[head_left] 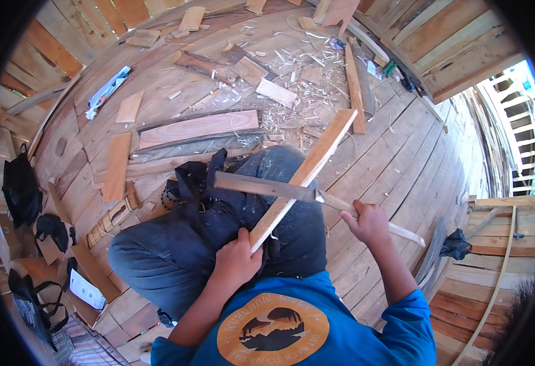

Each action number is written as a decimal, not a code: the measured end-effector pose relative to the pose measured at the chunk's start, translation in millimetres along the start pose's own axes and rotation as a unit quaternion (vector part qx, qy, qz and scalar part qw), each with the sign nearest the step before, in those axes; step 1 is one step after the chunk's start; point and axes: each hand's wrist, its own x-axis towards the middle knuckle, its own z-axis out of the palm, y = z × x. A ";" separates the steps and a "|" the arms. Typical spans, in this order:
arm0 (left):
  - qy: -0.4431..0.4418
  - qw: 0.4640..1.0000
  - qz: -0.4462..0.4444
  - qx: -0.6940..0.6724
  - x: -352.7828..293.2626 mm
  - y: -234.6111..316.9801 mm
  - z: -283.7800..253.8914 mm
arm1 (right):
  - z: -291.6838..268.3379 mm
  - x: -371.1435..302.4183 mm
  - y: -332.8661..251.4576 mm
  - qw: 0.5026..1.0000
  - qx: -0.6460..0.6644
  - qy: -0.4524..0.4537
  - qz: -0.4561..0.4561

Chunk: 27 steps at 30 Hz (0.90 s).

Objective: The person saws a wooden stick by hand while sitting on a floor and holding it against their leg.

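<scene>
My left hand (237, 259) is closed around the lower end of a narrow wooden strip (327, 149), which slants up and away to the right above my lap. In my right hand (368, 224) is the long wooden handle of a machete (252, 185), gripped near its middle. The broad metal blade points left and crosses over the strip; whether it touches the wood I cannot tell. Beneath both lies a dark cloth (197, 189) on my bent legs.
Shavings and wood offcuts (276, 93) litter the plank floor ahead. A long reddish board (200, 129) and a short plank (117, 168) lie to the left, beside a blue-white package (108, 91). Cardboard boxes (90, 268) and black bags (22, 189) stand far left. A black plastic bag (456, 245) sits right.
</scene>
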 end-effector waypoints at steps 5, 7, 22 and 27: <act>0.006 0.999 0.016 -0.038 1.8 -6.7 1.0 | 2.9 -12.6 -22.5 0.999 0.032 -0.014 0.011; -0.005 0.999 0.011 -0.031 2.2 -5.1 1.5 | 0.0 -20.0 -41.5 0.997 0.019 -0.056 -0.038; -0.014 0.997 0.010 -0.075 4.2 -10.6 -1.2 | -13.2 13.5 61.6 0.969 -0.013 0.094 0.226; -0.023 0.997 0.000 -0.069 8.5 -8.0 -1.1 | -38.8 1.1 61.5 0.972 -0.064 0.066 0.216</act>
